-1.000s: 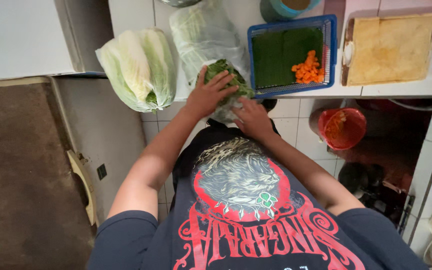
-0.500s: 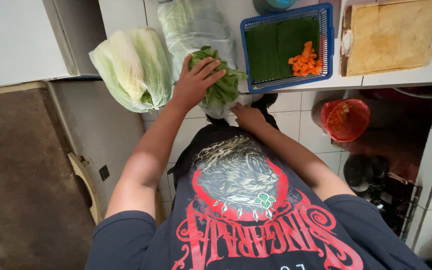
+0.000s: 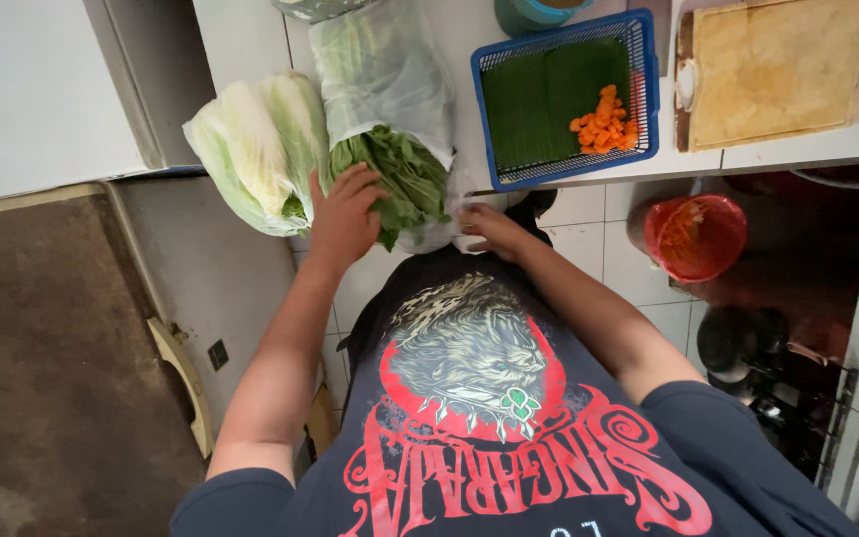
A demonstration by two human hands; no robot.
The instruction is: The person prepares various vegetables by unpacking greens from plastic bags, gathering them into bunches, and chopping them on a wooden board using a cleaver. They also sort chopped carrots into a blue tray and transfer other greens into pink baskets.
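My left hand [image 3: 343, 214] rests on the near end of a bunch of dark leafy greens [image 3: 397, 179] that sticks out of a clear plastic bag [image 3: 382, 75] on the white tiled counter. My right hand [image 3: 492, 227] grips the loose edge of that bag at the counter's front edge, fingers closed on the plastic. A pale napa cabbage [image 3: 256, 144] wrapped in clear plastic lies just left of the greens, touching the bag.
A blue basket [image 3: 638, 75] lined with green leaf holds chopped carrot pieces [image 3: 603, 121]. A wooden cutting board [image 3: 777, 70] lies to its right. A red bucket [image 3: 695, 237] stands under the counter. A white appliance [image 3: 42, 89] is at the left.
The greens have slid further out of the bag toward me. My left hand has moved down and left along them, and my right hand has stayed at the bag's edge.
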